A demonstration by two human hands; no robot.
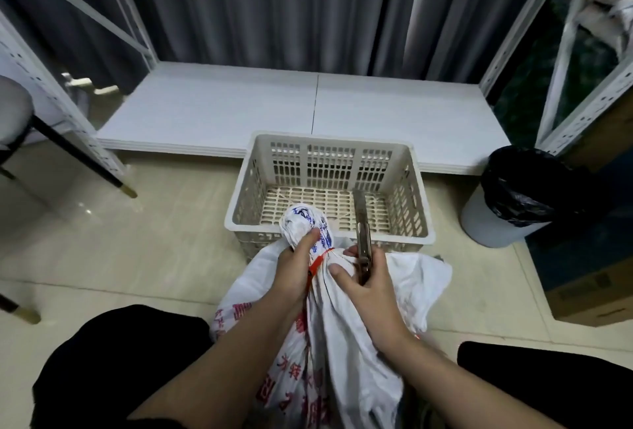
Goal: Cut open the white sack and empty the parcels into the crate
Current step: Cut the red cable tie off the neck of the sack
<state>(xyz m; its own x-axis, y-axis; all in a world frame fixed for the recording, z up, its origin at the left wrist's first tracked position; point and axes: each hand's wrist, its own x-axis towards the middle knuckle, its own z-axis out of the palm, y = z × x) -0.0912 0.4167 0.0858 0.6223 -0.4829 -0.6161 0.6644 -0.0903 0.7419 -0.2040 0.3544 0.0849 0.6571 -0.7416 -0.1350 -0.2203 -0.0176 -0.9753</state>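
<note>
A white sack (346, 322) with red and blue print stands between my knees, its neck bunched and bound by a red tie (319, 260). My left hand (295, 267) grips the neck just below the tied top. My right hand (368, 286) holds a utility knife (362, 230), whose blade points up and away over the crate, beside the tie. The beige slatted crate (329, 144) sits on the floor right behind the sack and holds nothing.
A low white platform (308, 110) lies behind the crate, before grey curtains. A bin with a black liner (513, 195) stands at the right, next to a cardboard box (596, 291). White rack posts (68, 120) and a chair leg (85, 161) flank the left.
</note>
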